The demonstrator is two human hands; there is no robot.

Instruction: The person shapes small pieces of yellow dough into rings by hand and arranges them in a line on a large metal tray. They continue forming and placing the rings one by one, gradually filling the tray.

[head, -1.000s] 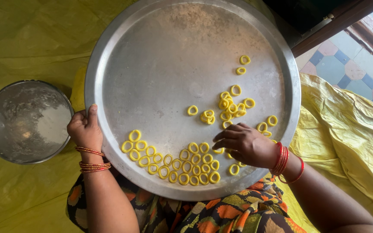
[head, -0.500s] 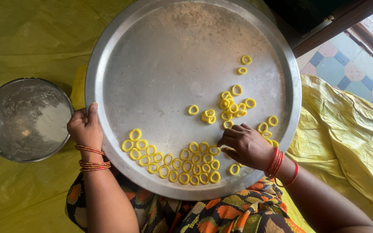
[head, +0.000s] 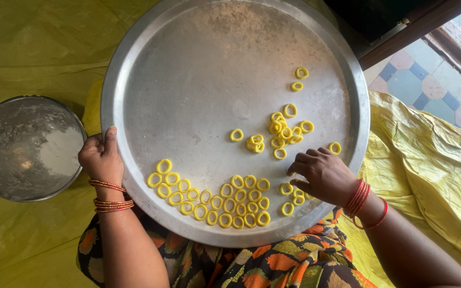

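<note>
A large round steel tray rests across the person's lap, over a floral orange and black garment. The left hand grips the tray's near-left rim: its thumb lies on top of the rim and the other fingers curl under the edge, pressed together against the metal. The right hand lies palm down inside the tray at its near-right side, fingers loosely bent and slightly spread, their tips pointing left; whether they pinch anything cannot be told.

Small yellow dough rings lie in neat touching rows along the near rim, between the two hands, and a few more sit just under and beside the right fingers. A looser heap of yellow rings lies just beyond the right fingertips, with two single rings farther up and one close to the right rim.

Left of the left hand, apart from the tray, stands a round steel bowl dusted with white flour. A crumpled yellow cloth covers the floor around everything. Red bangles circle both wrists.
</note>
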